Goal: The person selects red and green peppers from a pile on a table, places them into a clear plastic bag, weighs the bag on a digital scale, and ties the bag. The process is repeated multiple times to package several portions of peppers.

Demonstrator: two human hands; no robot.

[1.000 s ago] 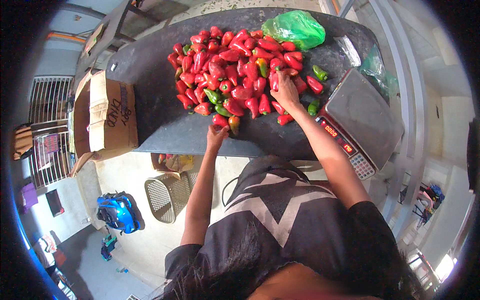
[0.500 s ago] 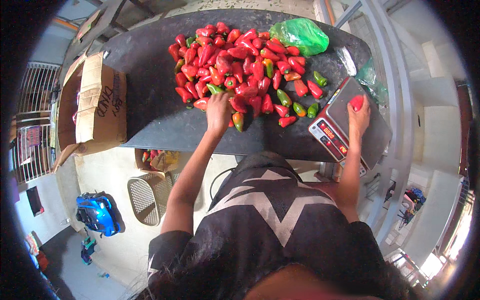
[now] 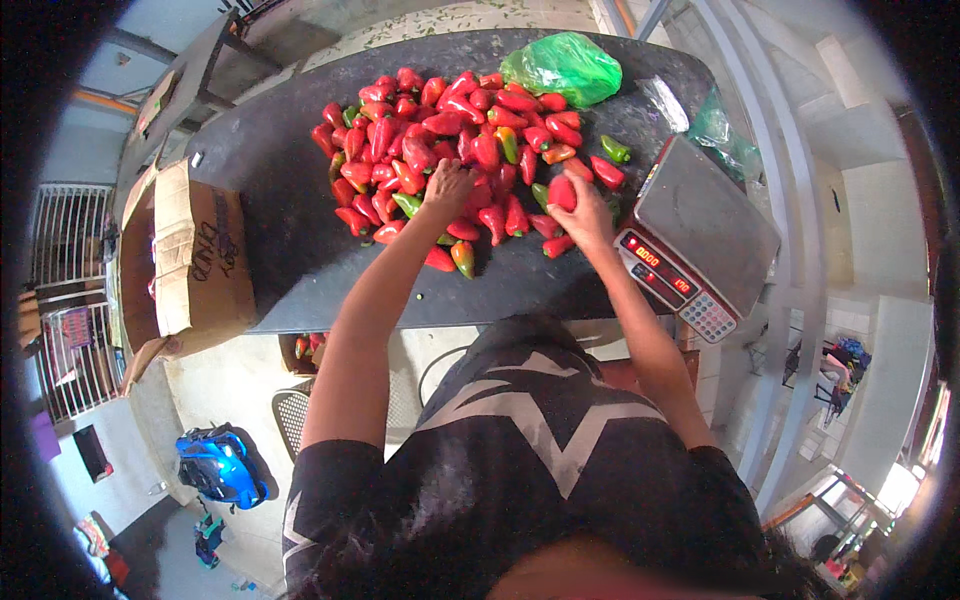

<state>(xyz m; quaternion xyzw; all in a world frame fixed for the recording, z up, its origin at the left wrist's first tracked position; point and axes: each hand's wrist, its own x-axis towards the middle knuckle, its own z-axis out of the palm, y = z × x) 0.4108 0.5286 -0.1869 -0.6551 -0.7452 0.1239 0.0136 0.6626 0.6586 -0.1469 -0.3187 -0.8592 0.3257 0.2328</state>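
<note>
A heap of mostly red peppers [image 3: 380,140], with a few green and mottled ones, lies on the dark tabletop [image 3: 300,280]. My left hand [image 3: 448,188] reaches into the middle of the heap, fingers curled down; what they grip is hidden. At the heap's right side, my right hand [image 3: 588,215] holds a red pepper [image 3: 562,193] between thumb and fingers, just left of the digital scale [image 3: 705,225]. The scale's metal plate carries no pepper.
A green plastic bag [image 3: 560,70] and crumpled clear plastic [image 3: 730,140] lie at the back right. A cardboard box [image 3: 205,270] stands on the left. Below the table are another box of peppers [image 3: 305,350], a lattice basket [image 3: 292,415] and a blue backpack [image 3: 220,470].
My right hand went from the heap to over the scale with a red pepper, then back left. My left hand has moved from the near edge deeper into the heap.
</note>
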